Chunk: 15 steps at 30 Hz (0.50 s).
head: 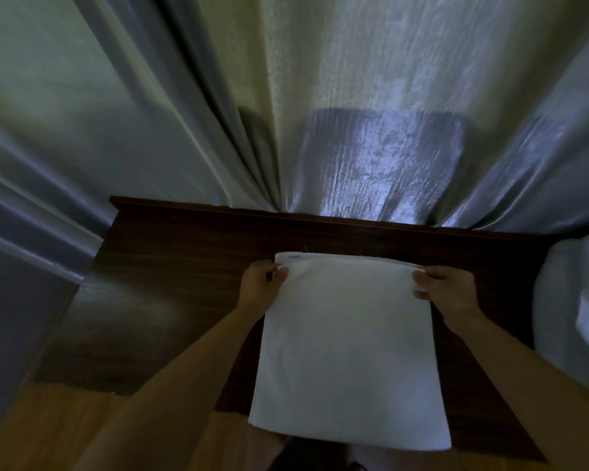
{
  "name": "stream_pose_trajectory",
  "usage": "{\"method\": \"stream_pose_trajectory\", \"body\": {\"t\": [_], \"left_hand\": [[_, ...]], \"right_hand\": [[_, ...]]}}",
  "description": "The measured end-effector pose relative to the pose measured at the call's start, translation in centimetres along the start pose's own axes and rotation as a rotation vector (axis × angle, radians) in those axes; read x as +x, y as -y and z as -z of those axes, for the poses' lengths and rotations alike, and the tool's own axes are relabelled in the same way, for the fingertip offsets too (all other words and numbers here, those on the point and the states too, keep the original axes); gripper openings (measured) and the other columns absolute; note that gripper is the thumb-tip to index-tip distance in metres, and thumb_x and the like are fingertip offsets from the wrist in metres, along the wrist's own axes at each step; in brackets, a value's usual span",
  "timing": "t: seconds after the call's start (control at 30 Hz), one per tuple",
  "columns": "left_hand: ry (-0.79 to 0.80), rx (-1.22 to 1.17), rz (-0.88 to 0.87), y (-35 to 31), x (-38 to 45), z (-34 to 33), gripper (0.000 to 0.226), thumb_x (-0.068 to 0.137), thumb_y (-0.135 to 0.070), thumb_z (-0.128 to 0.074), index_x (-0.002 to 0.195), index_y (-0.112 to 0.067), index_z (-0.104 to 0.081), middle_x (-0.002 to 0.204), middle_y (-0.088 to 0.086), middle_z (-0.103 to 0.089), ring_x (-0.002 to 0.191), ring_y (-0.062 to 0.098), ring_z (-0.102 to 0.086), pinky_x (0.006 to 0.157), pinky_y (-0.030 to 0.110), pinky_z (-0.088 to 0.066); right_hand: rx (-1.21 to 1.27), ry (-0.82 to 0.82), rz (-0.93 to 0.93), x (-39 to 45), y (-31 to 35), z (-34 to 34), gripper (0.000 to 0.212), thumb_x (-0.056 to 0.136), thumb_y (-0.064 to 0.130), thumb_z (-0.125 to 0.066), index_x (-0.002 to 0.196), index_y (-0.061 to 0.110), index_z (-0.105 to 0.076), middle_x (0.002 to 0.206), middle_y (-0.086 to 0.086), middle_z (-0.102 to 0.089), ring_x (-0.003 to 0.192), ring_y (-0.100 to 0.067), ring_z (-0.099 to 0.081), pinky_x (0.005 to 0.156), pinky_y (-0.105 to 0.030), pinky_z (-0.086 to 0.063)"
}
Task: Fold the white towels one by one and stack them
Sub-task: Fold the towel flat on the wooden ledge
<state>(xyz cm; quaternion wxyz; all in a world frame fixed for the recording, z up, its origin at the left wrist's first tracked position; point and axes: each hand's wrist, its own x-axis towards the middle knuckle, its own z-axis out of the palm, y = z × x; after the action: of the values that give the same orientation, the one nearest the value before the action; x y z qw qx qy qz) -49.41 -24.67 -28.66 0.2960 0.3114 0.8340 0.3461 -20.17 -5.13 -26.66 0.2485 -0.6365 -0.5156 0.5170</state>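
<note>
A white towel (349, 351) lies doubled over on a dark wooden table (170, 273), its near end hanging past the table's front edge. My left hand (262, 283) pinches the towel's far left corner, thumb on top. My right hand (446, 288) pinches the far right corner in the same way. Both far corners sit close to the table's back edge. A small label shows at the far left corner.
A heap of white towels (572, 300) lies at the table's right end. Pale curtains (354, 113) hang right behind the table. A light wooden floor (48, 426) shows below on the left.
</note>
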Motion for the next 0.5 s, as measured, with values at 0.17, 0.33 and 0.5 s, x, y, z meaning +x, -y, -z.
{"method": "stream_pose_trajectory", "body": {"t": [0.17,0.33,0.5], "left_hand": [[0.035,-0.005,0.009,-1.3,3.2,0.2,0.036,0.100,-0.025,-0.063,0.067,-0.011,-0.062,0.061,0.003,-0.056,0.056,0.011,-0.052,0.060,0.027,-0.039],[0.030,-0.013,0.063,-1.3,4.3,0.2,0.014,0.096,-0.022,-0.068,0.094,-0.012,-0.078,0.072,-0.005,-0.067,0.067,0.007,-0.061,0.069,0.025,-0.048],[-0.015,-0.296,0.165,-1.5,2.8,1.8,0.009,0.090,-0.015,-0.076,0.098,-0.018,-0.078,0.094,-0.002,-0.076,0.091,0.014,-0.072,0.086,0.035,-0.059]], "right_hand": [[-0.008,0.004,-0.018,0.9,-0.2,-0.1,0.011,0.087,0.005,-0.077,0.098,0.004,-0.075,0.098,-0.015,-0.073,0.082,-0.028,-0.071,0.078,-0.045,-0.061],[0.043,-0.015,-0.063,1.2,-0.5,0.3,0.022,0.087,0.004,-0.077,0.107,-0.002,-0.073,0.103,-0.017,-0.072,0.089,-0.031,-0.071,0.078,-0.044,-0.060],[0.132,-0.021,-0.096,0.3,0.9,1.2,0.011,0.087,0.002,-0.076,0.098,0.002,-0.073,0.100,-0.017,-0.072,0.084,-0.027,-0.071,0.064,-0.032,-0.061]]}}
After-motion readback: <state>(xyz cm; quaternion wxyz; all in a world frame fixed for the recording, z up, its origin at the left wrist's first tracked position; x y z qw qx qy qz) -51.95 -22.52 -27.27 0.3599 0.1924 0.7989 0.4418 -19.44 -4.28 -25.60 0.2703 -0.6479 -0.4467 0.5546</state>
